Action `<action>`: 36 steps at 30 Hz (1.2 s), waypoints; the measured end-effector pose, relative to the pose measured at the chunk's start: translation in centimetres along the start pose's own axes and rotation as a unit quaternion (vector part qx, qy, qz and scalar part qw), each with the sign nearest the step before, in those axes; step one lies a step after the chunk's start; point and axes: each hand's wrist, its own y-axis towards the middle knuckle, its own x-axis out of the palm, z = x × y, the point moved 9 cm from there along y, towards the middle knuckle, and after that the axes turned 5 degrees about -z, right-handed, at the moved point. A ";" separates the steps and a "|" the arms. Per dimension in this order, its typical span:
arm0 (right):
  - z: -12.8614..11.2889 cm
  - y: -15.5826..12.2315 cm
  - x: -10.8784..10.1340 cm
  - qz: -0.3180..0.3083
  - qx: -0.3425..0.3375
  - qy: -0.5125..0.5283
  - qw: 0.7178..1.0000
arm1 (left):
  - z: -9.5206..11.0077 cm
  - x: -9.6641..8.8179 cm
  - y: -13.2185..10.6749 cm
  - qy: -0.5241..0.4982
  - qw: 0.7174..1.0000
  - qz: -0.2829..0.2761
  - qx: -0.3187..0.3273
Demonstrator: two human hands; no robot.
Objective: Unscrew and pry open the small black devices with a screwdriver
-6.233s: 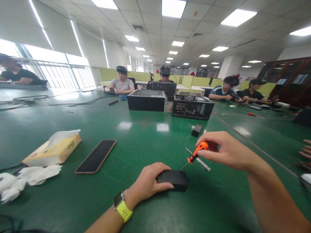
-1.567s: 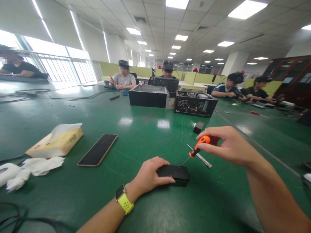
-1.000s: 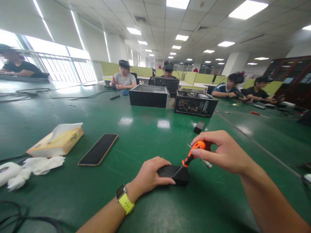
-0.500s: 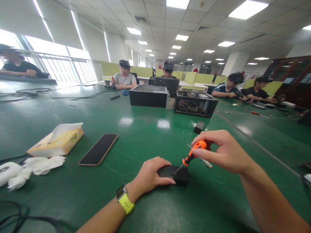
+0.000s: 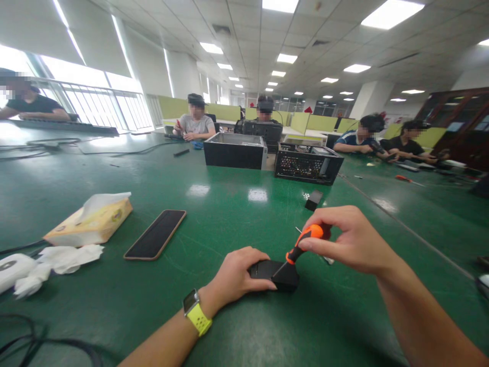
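Fingers (image 5: 263, 286) of the left hand (image 5: 233, 275), its wrist bearing a yellow-strapped watch (image 5: 194, 316), curl over the near end of a small black box (image 5: 284, 278), pressing it to the green surface (image 5: 229, 204) at lower centre. Fingers (image 5: 324, 248) of the right hand (image 5: 355, 239) pinch the orange handle of a screwdriver (image 5: 305, 239), whose tip touches the box top. Beyond lie a phone (image 5: 155, 241), a tissue box (image 5: 89, 224) and a small black block (image 5: 313, 200). Farther off stand an open computer case (image 5: 234, 151) and a perforated chassis (image 5: 307, 164), with seated people behind.
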 end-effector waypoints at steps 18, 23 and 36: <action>-1.4 -0.3 0.3 0.009 -0.077 -0.034 0.996 | -0.3 0.2 0.0 0.013 1.000 0.002 -0.013; -1.4 -0.4 0.2 -0.006 -0.089 -0.026 0.996 | -0.3 0.2 0.1 0.017 1.000 -0.004 -0.021; -1.5 -0.5 0.1 -0.002 -0.106 -0.025 0.994 | -0.2 0.2 -0.2 0.028 0.999 0.010 -0.026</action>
